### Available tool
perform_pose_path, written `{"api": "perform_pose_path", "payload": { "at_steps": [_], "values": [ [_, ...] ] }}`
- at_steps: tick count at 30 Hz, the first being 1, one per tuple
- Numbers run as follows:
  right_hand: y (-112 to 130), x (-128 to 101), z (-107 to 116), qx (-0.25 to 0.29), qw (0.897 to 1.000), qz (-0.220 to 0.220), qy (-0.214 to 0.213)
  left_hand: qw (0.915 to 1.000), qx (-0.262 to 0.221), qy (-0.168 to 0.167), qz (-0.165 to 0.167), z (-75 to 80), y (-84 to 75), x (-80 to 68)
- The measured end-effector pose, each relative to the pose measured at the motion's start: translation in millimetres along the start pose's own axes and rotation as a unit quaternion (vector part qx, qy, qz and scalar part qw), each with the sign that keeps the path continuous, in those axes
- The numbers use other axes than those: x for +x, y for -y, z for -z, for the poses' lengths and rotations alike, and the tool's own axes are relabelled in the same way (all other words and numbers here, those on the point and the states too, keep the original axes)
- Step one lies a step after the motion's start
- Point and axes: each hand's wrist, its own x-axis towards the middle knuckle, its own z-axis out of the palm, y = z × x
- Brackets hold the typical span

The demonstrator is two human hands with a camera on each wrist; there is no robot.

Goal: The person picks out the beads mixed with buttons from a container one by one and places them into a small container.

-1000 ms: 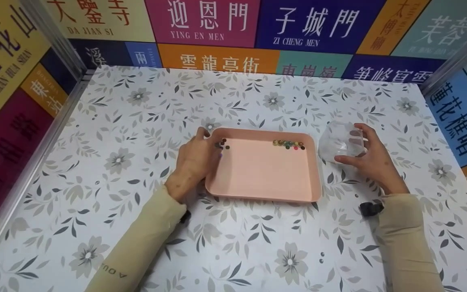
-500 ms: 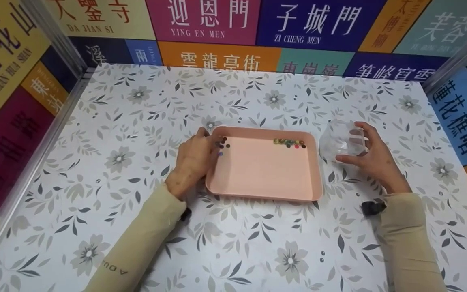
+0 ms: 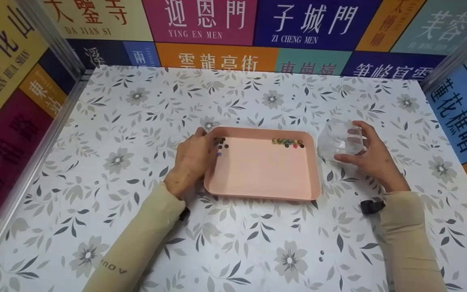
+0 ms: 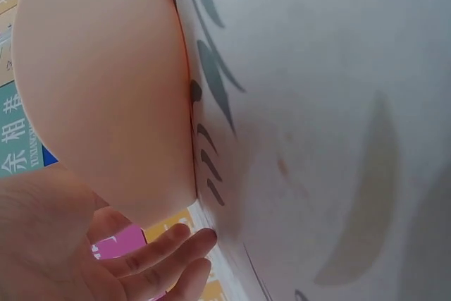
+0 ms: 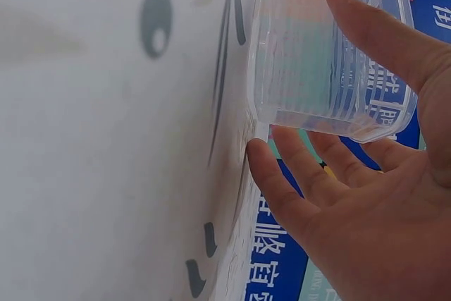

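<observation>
Your left hand (image 3: 193,160) curls over the left rim of the pink tray (image 3: 262,170), beside a small bead cluster (image 3: 220,142). Right of the tray, your right hand (image 3: 373,158) grips the clear cup (image 3: 339,140) on the table.

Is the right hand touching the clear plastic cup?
Touching. In the right wrist view the right hand has its thumb lying on the rim side of the clear plastic cup and its fingers curled under the base; the head view agrees.

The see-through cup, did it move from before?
No. The clear cup sits just right of the pink tray, in the right hand, as before.
</observation>
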Motion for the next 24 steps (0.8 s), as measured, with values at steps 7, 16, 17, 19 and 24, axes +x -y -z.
{"api": "perform_pose_path", "payload": {
  "at_steps": [7, 16, 17, 19, 24],
  "values": [
    [0.8, -0.2, -0.1, 0.000, 1.000, 0.000, 0.001, 0.9999, 0.004, 0.009, 0.005, -0.7, 0.9, 4.4],
    [1.0, 2.4, 1.3, -0.009, 1.000, -0.013, 0.003, 0.9999, 0.009, 0.008, 0.003, 1.7, 3.1, 7.9],
    [0.8, 2.4, 1.4, -0.009, 1.000, -0.013, 0.003, 0.9999, 0.010, 0.007, 0.004, 1.8, 3.1, 8.0],
    [0.5, 2.1, 1.3, -0.009, 1.000, -0.011, 0.003, 0.9999, 0.011, 0.005, 0.006, 1.4, 2.9, 8.3],
    [1.0, 1.7, 0.3, -0.005, 1.000, -0.013, 0.004, 0.9998, 0.018, -0.007, 0.006, -1.3, 1.8, 9.1]
  ]
}}
